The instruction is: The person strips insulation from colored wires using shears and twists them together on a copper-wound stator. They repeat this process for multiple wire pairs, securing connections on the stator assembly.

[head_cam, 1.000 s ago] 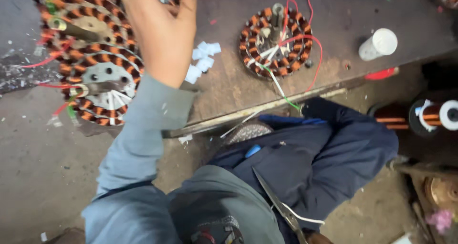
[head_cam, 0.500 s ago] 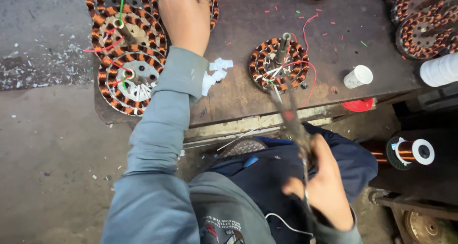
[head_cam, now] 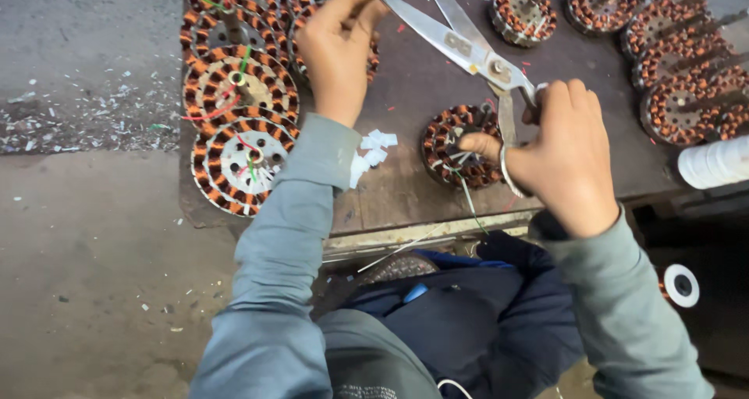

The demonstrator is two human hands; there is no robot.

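Large steel scissors [head_cam: 460, 44], blades parted for cutting, are gripped by the right hand [head_cam: 566, 161], while something unclear is pinched by the left hand [head_cam: 337, 49] at upper centre.

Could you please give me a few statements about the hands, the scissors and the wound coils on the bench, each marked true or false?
1. The right hand holds large metal scissors. True.
2. The scissor blades are closed together. False: they are spread open.
3. The left hand rests on the grey floor. False: it reaches among the stacked wound coils at the bench's far left.
4. A single wound coil lies just beside the right hand. True.
5. White paper scraps lie on the bench by the left sleeve. True.
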